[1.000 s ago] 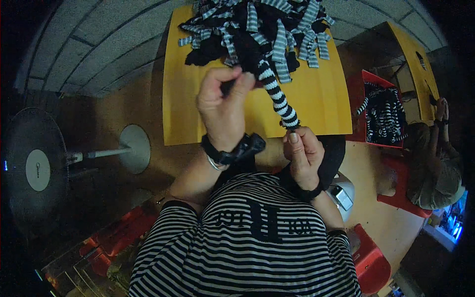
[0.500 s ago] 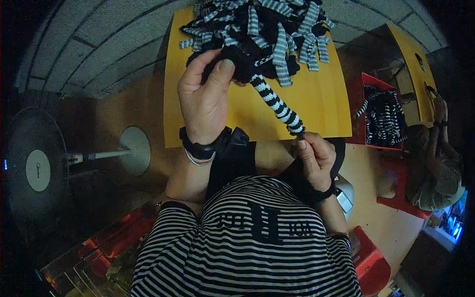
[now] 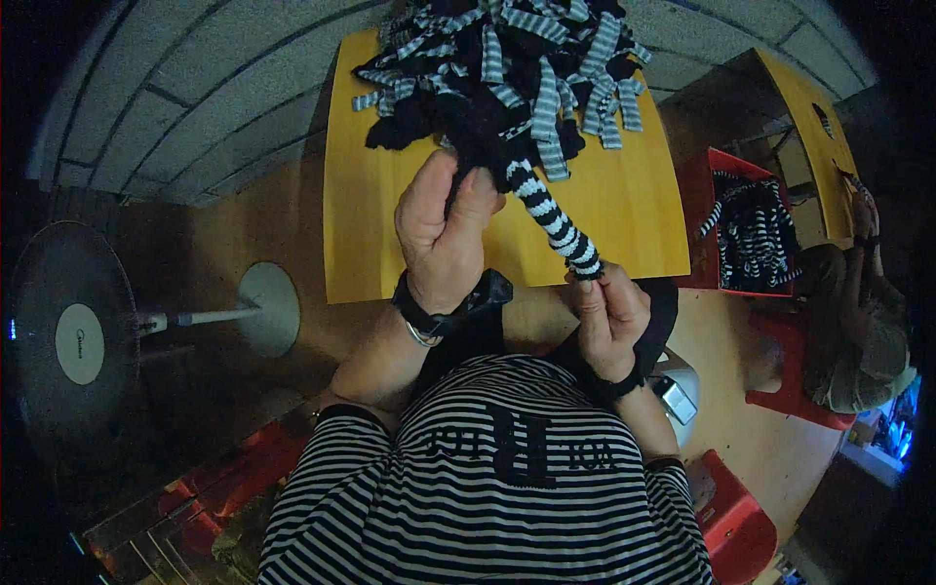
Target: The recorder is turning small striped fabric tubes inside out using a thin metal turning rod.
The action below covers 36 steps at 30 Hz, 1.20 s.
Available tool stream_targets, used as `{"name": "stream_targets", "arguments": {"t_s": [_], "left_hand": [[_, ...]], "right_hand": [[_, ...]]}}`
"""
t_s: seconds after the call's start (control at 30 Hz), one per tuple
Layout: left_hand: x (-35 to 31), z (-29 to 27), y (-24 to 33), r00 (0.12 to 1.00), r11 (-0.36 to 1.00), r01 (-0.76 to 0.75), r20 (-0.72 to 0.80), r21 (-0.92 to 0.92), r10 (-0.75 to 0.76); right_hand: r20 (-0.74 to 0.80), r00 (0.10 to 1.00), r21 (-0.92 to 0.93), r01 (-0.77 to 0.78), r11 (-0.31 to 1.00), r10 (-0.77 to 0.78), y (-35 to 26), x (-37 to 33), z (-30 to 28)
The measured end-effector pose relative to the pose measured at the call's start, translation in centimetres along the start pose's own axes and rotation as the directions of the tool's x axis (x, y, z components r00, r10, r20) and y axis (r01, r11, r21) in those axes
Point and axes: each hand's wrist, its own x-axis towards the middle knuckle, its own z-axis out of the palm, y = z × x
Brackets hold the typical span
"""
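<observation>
A striped black-and-white knitted tube (image 3: 554,222) slants over the near part of the yellow table (image 3: 624,219). Its upper end meets dark fuzzy black fabric (image 3: 478,141). My left hand (image 3: 444,229) is closed, pinching the black fabric between thumb and fingers left of the tube. The tube's lower end is held by my right hand (image 3: 609,322), thumb and forefinger pressed together at the table's near edge. Beyond my hands lies a pile of black fabric pieces with grey striped strips (image 3: 551,107); where the held fabric ends and the pile begins is hard to tell.
Right of the table stands a red box (image 3: 717,253) full of striped knitted pieces. Farther right, another person (image 3: 863,322) sits at a second yellow table (image 3: 804,146). A fan (image 3: 78,341) is at the left, and a red stool (image 3: 741,517) at the lower right.
My left hand has moved nearer to me and to the right, still pinching black fabric. My right hand keeps its hold on the tube's end and has shifted slightly nearer.
</observation>
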Motion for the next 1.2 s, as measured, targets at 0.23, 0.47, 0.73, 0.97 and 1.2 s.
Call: {"name": "stream_targets", "arguments": {"t_s": [0.23, 0.47, 0.73, 0.97, 1.2], "left_hand": [[2.3, -0.6, 0.8, 0.994, 0.968, 0.052, 0.111, -0.246, -0.025], [1.7, -0.3, 2.5, 0.999, 0.999, -0.006, 0.035, 0.033, 0.005], [-0.1, 1.9, 2.5, 0.999, 0.989, 0.04, 0.001, 0.14, -0.04], [-0.8, 0.5, 1.1, 0.974, 0.991, 0.134, 0.189, -0.026, -0.126], [1.4, 0.0, 1.3, 0.987, 0.989, -0.099, 0.139, 0.114, 0.082]], "right_hand": [[0.07, 0.997, 0.043, 0.029, 0.999, -0.032, -0.3, 0.9, -0.9], [0.043, 0.956, -0.31, 0.287, 0.906, -0.289, -0.1, 0.2, -1.2], [0.061, 0.93, -0.368, 0.358, 0.858, -0.362, 0.1, 0.3, -0.4], [0.646, 0.744, 0.74, -0.665, 0.101, 0.173, 0.4, 0.2, 0.7], [0.281, 0.923, 0.407, -0.364, 0.837, 0.265, 1.7, 0.1, -0.4]]}}
